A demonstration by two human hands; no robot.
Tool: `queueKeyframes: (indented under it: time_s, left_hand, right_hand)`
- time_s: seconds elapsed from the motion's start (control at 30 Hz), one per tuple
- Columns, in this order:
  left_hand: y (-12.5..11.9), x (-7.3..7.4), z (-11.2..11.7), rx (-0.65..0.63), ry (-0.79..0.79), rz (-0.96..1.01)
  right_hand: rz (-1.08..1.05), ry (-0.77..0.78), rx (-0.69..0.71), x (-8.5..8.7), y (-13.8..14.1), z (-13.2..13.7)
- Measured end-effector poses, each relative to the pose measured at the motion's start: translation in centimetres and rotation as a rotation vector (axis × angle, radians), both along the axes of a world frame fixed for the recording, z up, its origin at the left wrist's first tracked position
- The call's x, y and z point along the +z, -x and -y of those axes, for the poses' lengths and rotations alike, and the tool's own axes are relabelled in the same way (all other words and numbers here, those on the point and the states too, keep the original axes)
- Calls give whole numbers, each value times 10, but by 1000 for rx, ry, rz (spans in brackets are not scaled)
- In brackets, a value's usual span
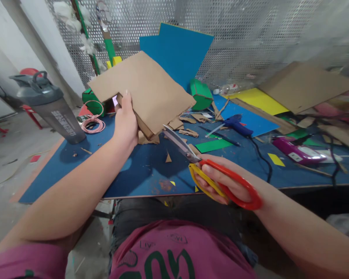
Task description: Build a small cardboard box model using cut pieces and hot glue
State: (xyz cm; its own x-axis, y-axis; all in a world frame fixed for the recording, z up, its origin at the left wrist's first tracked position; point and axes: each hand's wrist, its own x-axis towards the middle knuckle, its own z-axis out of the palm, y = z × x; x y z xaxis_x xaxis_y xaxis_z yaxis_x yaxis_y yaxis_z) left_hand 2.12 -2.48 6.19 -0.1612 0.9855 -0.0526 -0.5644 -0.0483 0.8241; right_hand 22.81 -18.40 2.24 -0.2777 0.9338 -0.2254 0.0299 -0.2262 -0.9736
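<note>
We are in a craft workshop: a perforated metal wall [250, 31], a blue surface [133, 174] littered with cardboard scraps [189, 132], coloured foam sheets [177, 48], a glue gun [235, 123] and cables.

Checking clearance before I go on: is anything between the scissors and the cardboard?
Nothing visible. The right hand holds the scissors, blades open, tips close to the lower edge of the cardboard that the left hand holds above the table. The gap between them is bare; scraps lie lower, on the table.
</note>
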Motion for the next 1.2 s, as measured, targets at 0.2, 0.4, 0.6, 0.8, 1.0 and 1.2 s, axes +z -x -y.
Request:
queueKeyframes:
  time_s: [0.2,0.4,0.6,0.8,1.0,1.2]
  left_hand:
    - [0,-15,-13,-56,12,23]
    - [1,-15,-15,-94,45,44]
    - [1,-13,-15,-78,32,-20]
    - [-1,-10,-12,-50,73,-4]
    - [-2,-10,-11,-69,92,-10]
    - [-6,-6,-8,-30,87,-24]
  right_hand:
    - [69,20,76,20,-1,2]
    - [208,6,25,27,0,4]
    - [196,27,6,27,-1,2]
    - [152,47,44,26,-5,-1]
    - [187,41,20,27,-4,-2]
    - [196,57,52,22,-8,-7]
